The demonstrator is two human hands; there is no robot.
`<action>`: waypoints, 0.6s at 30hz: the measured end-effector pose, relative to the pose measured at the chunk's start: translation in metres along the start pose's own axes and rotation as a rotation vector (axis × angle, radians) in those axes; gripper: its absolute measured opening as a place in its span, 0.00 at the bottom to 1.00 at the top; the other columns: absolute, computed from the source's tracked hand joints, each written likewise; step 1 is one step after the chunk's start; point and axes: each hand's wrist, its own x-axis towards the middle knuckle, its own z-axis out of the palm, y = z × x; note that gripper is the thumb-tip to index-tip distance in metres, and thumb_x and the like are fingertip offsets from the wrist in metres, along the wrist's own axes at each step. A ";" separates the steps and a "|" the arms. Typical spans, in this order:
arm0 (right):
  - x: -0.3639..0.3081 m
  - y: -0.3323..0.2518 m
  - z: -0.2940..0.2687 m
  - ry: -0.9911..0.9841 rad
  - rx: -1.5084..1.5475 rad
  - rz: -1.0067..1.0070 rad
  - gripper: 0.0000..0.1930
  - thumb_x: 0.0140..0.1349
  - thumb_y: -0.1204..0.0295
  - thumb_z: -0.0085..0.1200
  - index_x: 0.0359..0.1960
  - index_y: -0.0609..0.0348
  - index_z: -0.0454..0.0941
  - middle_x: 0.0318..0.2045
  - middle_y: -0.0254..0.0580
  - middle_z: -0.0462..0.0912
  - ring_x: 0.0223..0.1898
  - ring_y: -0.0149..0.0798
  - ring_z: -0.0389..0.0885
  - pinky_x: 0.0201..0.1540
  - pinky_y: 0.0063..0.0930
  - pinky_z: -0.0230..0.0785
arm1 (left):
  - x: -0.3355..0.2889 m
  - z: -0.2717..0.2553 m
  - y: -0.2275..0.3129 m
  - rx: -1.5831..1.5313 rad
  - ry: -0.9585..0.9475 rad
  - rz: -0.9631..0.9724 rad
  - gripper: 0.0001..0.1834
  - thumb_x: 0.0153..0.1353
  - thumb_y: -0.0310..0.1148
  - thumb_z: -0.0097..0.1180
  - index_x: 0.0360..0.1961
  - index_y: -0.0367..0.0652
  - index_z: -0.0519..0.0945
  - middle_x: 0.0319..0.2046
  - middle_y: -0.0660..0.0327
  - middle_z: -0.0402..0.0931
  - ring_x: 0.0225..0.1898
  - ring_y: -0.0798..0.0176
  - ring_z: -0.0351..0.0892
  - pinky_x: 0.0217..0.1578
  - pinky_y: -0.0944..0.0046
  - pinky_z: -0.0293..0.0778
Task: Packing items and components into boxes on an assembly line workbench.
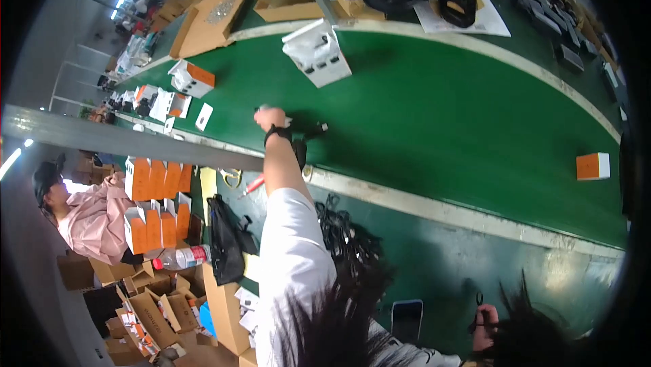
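My left hand [270,117] reaches far over the green conveyor belt [434,109], a dark band at its wrist. Its fingers are curled closed, and a small dark bit shows at them; what they hold is too small to make out. Just right of the wrist, a short black cable [313,129] with a light plug end lies on the belt. Down at the lower right, my right hand [483,326] is closed around a black looped cable [479,299]. A heap of bundled black cables [349,238] lies on the worktable beside my left arm.
Open white box [319,55] and orange-white boxes [193,79] [593,166] stand on the belt. A metal pole [135,138] crosses at left. Nearby are a phone [407,319], scissors [232,177], a bottle [182,258], stacked orange boxes [156,180] and a person in pink [98,218].
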 end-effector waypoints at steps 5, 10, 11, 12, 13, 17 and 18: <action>-0.006 -0.029 0.008 0.162 -0.232 -0.216 0.05 0.60 0.82 0.43 0.35 0.57 0.69 0.25 0.29 0.67 0.23 0.21 0.65 0.26 0.14 0.57 | -0.110 -0.075 0.052 0.330 -0.315 0.828 0.19 0.41 0.31 0.57 0.34 0.32 0.70 0.33 0.41 0.75 0.39 0.41 0.76 0.41 0.52 0.72; -0.014 -0.050 0.003 0.083 -0.049 -0.131 0.06 0.60 0.83 0.42 0.37 0.59 0.69 0.28 0.31 0.67 0.26 0.22 0.67 0.27 0.14 0.59 | -0.202 -0.277 0.019 0.921 -0.953 0.806 0.21 0.40 0.35 0.61 0.34 0.33 0.73 0.25 0.47 0.76 0.30 0.49 0.77 0.30 0.57 0.71; -0.021 -0.059 0.001 0.054 0.008 -0.113 0.06 0.60 0.83 0.42 0.37 0.59 0.69 0.27 0.31 0.67 0.26 0.22 0.67 0.27 0.15 0.59 | -0.205 -0.308 -0.001 1.133 -1.029 0.598 0.24 0.40 0.37 0.62 0.36 0.31 0.73 0.28 0.47 0.76 0.32 0.49 0.77 0.33 0.58 0.71; -0.027 -0.064 -0.004 0.002 0.094 -0.105 0.06 0.60 0.83 0.42 0.37 0.60 0.69 0.27 0.31 0.67 0.26 0.22 0.67 0.28 0.15 0.60 | -0.192 -0.347 -0.038 1.220 -1.002 0.576 0.31 0.38 0.39 0.64 0.42 0.29 0.71 0.33 0.46 0.76 0.35 0.51 0.78 0.33 0.60 0.73; -0.026 -0.061 -0.008 -0.064 0.118 -0.163 0.07 0.61 0.82 0.41 0.37 0.59 0.69 0.26 0.31 0.67 0.26 0.22 0.67 0.27 0.15 0.60 | -0.158 -0.414 -0.102 1.297 -0.759 0.591 0.28 0.30 0.42 0.68 0.31 0.33 0.74 0.28 0.48 0.77 0.31 0.52 0.79 0.29 0.61 0.74; -0.031 -0.065 -0.020 -0.123 0.111 -0.128 0.08 0.58 0.86 0.41 0.36 0.61 0.70 0.30 0.34 0.66 0.26 0.25 0.68 0.28 0.16 0.62 | -0.088 -0.528 -0.284 1.627 -0.709 0.144 0.53 0.29 0.54 0.69 0.56 0.33 0.65 0.43 0.50 0.76 0.40 0.51 0.78 0.41 0.60 0.73; -0.026 -0.065 -0.022 -0.104 0.108 -0.134 0.08 0.58 0.86 0.41 0.36 0.61 0.70 0.30 0.34 0.66 0.26 0.25 0.68 0.28 0.16 0.62 | -0.085 -0.519 -0.300 1.687 -0.689 0.085 0.56 0.33 0.53 0.67 0.62 0.36 0.55 0.50 0.50 0.71 0.47 0.49 0.73 0.48 0.57 0.69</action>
